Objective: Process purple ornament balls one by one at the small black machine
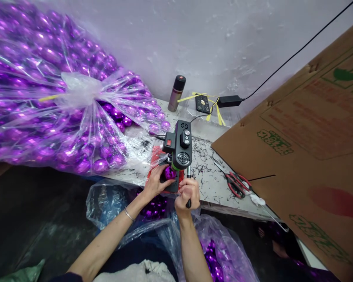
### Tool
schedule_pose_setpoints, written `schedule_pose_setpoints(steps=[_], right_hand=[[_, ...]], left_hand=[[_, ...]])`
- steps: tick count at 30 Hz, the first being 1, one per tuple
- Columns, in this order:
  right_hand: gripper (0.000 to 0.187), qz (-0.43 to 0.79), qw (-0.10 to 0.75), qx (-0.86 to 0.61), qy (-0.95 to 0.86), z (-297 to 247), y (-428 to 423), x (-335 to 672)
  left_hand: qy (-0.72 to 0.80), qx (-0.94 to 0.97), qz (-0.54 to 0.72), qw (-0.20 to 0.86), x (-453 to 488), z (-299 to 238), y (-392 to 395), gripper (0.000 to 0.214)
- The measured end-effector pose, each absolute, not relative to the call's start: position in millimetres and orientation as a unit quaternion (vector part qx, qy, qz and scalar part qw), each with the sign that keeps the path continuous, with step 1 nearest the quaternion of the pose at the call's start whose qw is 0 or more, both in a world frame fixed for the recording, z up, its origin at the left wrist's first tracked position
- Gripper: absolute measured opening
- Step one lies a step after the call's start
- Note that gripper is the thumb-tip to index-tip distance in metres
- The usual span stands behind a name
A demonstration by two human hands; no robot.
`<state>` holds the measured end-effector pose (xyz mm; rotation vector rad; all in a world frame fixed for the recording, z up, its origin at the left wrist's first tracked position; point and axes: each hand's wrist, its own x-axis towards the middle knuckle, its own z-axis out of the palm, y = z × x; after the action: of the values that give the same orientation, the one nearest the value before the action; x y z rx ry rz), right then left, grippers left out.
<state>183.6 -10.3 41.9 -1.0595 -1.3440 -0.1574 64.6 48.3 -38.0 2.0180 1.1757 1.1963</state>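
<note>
A small black bench machine (182, 143) with a red switch stands on the work table, on a red mat (156, 153). Under its head sits a shiny purple bauble (170, 172), gripped between the thumb and fingers of my left hand (157, 182). My right hand (187, 194) is wrapped round the machine's lever handle (188, 172), whose black end pokes out below my fist. The bauble's underside and the machine's lower working part are hidden by my left hand and the head.
A large clear bag of purple baubles (47, 51) fills the left. Behind the machine stand a spray can (177, 94) and a black power adapter (230, 101). Scissors (237, 184) lie beside a big cardboard box (306, 149). Black scraps litter the table (206, 188). An open bag (223, 250) is at my lap.
</note>
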Motion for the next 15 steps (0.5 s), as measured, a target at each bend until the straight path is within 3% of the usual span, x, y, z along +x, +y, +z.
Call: schedule_pose_setpoints(steps=[15], right_hand=[[0.036, -0.085, 0.665, -0.455, -0.587, 27.0, -5.1, 184.8]], left_hand=[[0.437, 0.744, 0.438, 0.252, 65.4, -40.2, 49.5, 0.055]])
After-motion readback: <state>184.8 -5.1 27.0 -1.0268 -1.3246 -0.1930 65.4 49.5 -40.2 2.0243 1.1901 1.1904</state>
